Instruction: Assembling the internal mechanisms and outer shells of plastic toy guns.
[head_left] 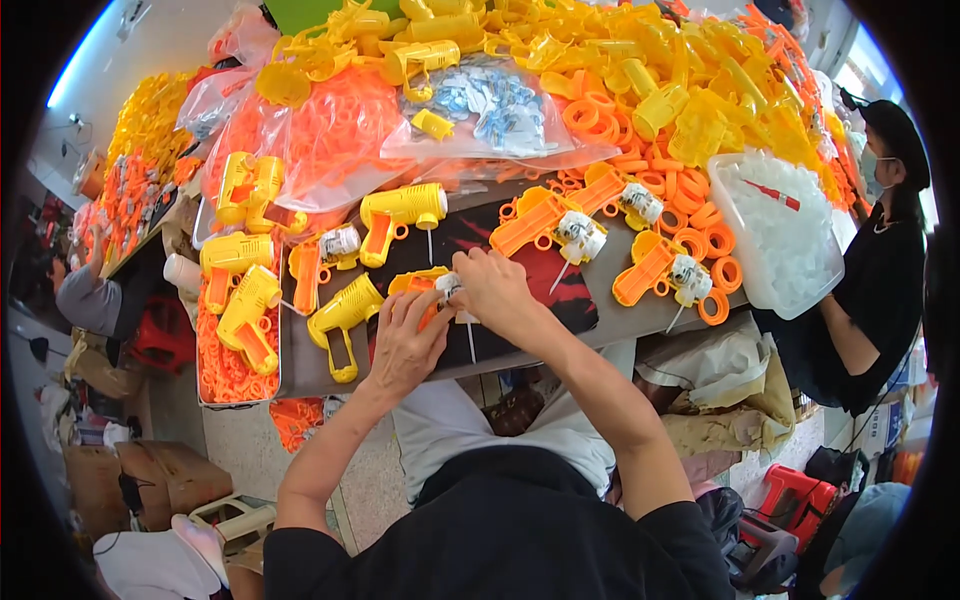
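Over the dark mat (555, 300), my left hand (405, 340) is closed around an orange-and-yellow toy gun half-shell (415, 280). My right hand (490, 288) pinches a white patterned cylindrical part (448, 285) at the shell's front end; its fingers cover much of it. A thin white stick (472, 342) hangs below. To the right lie similar orange half-shells (640, 270) fitted with white cylindrical parts (580, 238). A yellow toy gun (402, 222) rests just beyond my hands, and a yellow half-shell (345, 322) lies left of them.
Yellow shells (680, 80) are heaped at the back. Bags of orange parts (345, 125) and blue-white pieces (490, 105) lie before them. Orange rings (715, 240) and a tub of translucent pieces (722, 190) stand right, near another person (865, 270). An orange-filled tray (203, 392) sits left.
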